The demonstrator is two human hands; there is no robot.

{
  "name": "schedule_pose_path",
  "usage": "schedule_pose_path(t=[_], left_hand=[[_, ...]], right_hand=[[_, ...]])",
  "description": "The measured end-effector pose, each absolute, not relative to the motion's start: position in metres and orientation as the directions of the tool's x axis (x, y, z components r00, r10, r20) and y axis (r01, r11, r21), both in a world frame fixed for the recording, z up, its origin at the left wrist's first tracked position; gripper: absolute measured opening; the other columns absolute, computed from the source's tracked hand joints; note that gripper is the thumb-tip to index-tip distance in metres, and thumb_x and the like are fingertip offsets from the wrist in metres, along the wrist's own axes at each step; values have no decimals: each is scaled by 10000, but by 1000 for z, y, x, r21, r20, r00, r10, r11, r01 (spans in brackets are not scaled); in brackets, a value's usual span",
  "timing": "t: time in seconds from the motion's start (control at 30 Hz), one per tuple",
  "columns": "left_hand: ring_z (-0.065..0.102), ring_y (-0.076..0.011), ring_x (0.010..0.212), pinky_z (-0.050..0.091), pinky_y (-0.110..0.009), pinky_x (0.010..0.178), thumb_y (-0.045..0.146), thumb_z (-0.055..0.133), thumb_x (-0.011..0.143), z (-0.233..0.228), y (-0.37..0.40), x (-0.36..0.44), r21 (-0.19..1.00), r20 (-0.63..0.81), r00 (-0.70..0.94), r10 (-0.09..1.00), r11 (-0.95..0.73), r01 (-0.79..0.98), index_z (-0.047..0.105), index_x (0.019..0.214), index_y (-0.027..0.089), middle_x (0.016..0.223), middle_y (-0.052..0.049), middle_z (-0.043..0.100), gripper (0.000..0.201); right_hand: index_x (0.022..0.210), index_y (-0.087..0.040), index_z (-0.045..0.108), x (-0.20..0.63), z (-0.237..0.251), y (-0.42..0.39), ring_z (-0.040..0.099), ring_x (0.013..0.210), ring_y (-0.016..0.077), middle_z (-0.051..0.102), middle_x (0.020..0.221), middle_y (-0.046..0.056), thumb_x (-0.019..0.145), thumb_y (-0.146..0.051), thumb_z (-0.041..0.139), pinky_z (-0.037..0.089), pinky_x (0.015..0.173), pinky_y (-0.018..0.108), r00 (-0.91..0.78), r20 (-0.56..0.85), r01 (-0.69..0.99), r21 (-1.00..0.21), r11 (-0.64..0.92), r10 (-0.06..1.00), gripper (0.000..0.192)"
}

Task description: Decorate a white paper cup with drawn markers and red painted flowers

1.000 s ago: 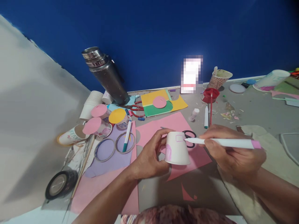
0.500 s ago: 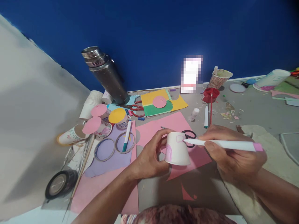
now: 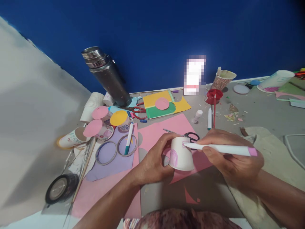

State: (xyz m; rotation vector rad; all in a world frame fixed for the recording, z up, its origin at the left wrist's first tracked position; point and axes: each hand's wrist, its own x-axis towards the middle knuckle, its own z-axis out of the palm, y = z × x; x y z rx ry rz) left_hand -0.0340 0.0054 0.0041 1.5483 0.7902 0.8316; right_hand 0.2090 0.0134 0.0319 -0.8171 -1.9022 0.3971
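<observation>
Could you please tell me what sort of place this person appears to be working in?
Probably a craft corner on the floor against a blue wall. Coloured paper sheets, decorated paper cups, tape rolls and red scissors lie about, while the left hand steadies a white paper cup and the right hand draws on it with a marker.

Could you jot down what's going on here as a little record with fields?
Left hand: left hand grips an upside-down paper cup
Right hand: right hand holds a white marker, tip on the cup's side
Cup markings: pink drawings
Under the cup: pink paper
Just behind the cup: black scissors
Far left: steel flask, tape roll
Surface: grey table
</observation>
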Motion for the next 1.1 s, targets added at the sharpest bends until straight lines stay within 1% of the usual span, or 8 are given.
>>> schedule_pose_path(t=[0.13,0.33,0.47,0.6,0.67,0.83,0.97,1.1], left_hand=[[582,-290,1427,466,-449,1236,-98,663,671,3,5,-34,992,97,523,846,-127,21,517,1468,258,1488,-112,583,885],[595,-292,1426,465,-449,1238,-92,677,671,4,4,-35,994,105,522,846,-103,-31,542,1442,258,1469,-108,600,858],[597,-288,1422,466,-443,1238,-75,701,671,2,4,-34,992,121,512,850,-94,-79,553,1435,265,1457,-100,596,849],[595,-294,1421,469,-446,1236,-47,727,677,-1,5,-34,991,126,513,849,-79,-112,558,1425,262,1445,-100,591,826],[597,-297,1420,476,-446,1229,-39,730,678,0,6,-34,991,114,516,849,-64,-114,557,1422,257,1442,-104,591,819],[601,-315,1419,475,-474,1230,-22,744,688,4,5,-34,994,95,519,849,-55,-92,559,1421,250,1464,-120,592,803],[600,-325,1419,468,-498,1237,-23,745,687,6,5,-33,997,76,528,846,-47,-69,557,1423,254,1477,-125,595,809],[599,-318,1422,469,-494,1240,-38,733,684,5,4,-33,997,69,534,843,-42,-62,552,1426,257,1479,-123,600,819]], right_hand=[[1007,-267,746,210,28,13,715,648,175,788,776,-11,933,-117,683,573,594,320,-261,669,390,-586,711,695,178],[1007,-264,749,213,20,11,728,699,185,793,840,9,954,-108,659,592,656,351,-210,669,419,-597,684,713,188],[981,-267,751,216,20,12,754,706,199,801,833,10,960,-140,670,603,648,360,-205,675,453,-577,680,709,152],[968,-272,749,218,21,14,756,681,192,810,833,5,960,-156,674,603,628,350,-204,699,479,-538,693,685,139],[967,-278,746,218,21,14,751,670,187,810,825,1,955,-145,670,603,628,345,-198,709,481,-531,698,676,153],[984,-297,762,216,26,12,736,654,200,808,821,7,941,-106,664,606,610,353,-178,698,472,-558,683,693,220],[989,-275,778,214,27,13,732,625,207,807,801,24,912,-82,677,596,568,345,-170,718,424,-565,708,675,231],[971,-256,776,213,24,15,730,632,193,813,816,21,881,-76,690,583,583,332,-181,710,408,-575,709,680,218]])
